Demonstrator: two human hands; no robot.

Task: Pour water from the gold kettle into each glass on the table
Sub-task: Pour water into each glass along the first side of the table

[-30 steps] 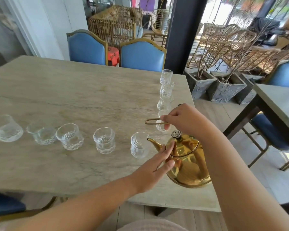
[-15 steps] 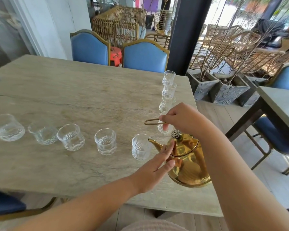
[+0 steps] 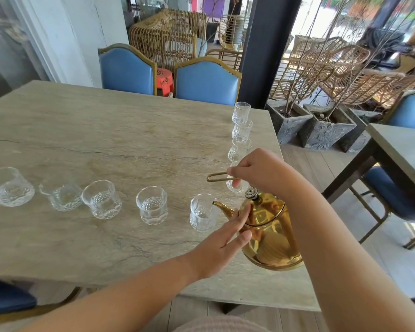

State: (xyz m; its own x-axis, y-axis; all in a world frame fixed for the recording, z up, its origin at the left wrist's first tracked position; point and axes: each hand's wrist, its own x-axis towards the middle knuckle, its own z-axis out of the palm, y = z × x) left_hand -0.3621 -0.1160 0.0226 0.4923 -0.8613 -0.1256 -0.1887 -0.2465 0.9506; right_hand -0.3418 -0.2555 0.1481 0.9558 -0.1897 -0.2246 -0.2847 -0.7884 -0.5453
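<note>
- My right hand (image 3: 261, 172) stays closed on the gold kettle (image 3: 271, 233) handle; my left hand (image 3: 222, 245), fingers open, steadies its lid.
- Since 1 second ago, the spout has crept over the nearest glass (image 3: 203, 213) rim.
- I judge pouring is imminent; 5 row glasses wait.

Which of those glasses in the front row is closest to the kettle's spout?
The rightmost glass of that row: the gold kettle has its spout tip right at this glass's rim, while the next glass and those farther left stand well clear.
</note>
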